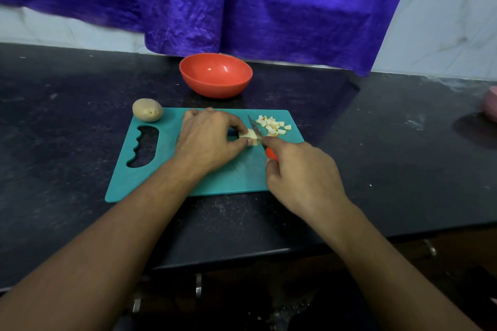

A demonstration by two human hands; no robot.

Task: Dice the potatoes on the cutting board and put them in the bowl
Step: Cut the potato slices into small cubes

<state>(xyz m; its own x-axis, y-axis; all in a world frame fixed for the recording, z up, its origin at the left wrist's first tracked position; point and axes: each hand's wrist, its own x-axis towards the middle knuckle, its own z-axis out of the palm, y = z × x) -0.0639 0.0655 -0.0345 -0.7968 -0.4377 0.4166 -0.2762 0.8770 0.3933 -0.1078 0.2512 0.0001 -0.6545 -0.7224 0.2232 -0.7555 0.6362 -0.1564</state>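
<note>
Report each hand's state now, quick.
Left hand: holds the potato piece steady on the cutting board.
Right hand: grips the knife by its red handle.

**Around the Work: Cloth, Counter and Wall**

A crinkled purple cloth [242,2] hangs across the back. Its lower edge reaches the rear of a black, speckled countertop [390,142], which reflects some of the purple. White marbled wall tiles [443,21] show to the right of the cloth and in a strip under it on the left. At the far right edge a pink rounded object [491,103] sits on the countertop, cut off by the frame. Below the countertop's front edge, dark cabinet fronts carry metal handles [198,285].
</note>
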